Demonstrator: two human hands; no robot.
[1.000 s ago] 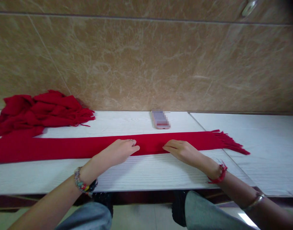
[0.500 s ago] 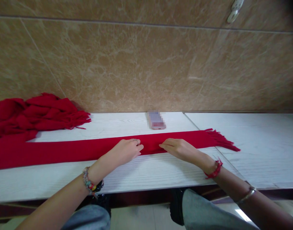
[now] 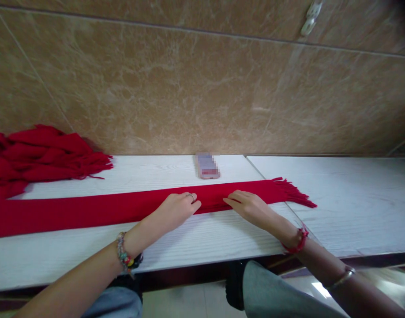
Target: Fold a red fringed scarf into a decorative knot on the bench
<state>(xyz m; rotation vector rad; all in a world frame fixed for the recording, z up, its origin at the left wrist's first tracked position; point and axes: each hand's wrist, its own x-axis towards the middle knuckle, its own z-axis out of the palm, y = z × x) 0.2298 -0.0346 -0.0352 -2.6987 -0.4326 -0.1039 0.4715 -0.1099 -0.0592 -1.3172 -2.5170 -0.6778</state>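
Note:
A long red scarf (image 3: 99,210), folded into a narrow strip, lies across the white tabletop, with its fringed end (image 3: 297,194) to the right. Near its middle, my left hand (image 3: 181,207) rests on the cloth with curled fingers, its thumb and fingertips closed on the layers. A little to the right, my right hand (image 3: 247,203) has its fingertips on the same strip, drawn together on the fabric. Between the hands a short stretch of scarf shows a layered near edge. The undersides of both hands are hidden.
A crumpled heap of red fringed cloth (image 3: 53,154) sits at the back left. Against the brown tiled wall (image 3: 176,88) lies a phone (image 3: 207,170), its screen blurred. The white tabletop (image 3: 354,198) has a seam on the right. A white fitting (image 3: 311,20) hangs on the wall.
The view has shifted, so scarf, heap and phone appear farther left. My right hand has moved rightward along the strip, away from the left, and its fingers are slightly more spread.

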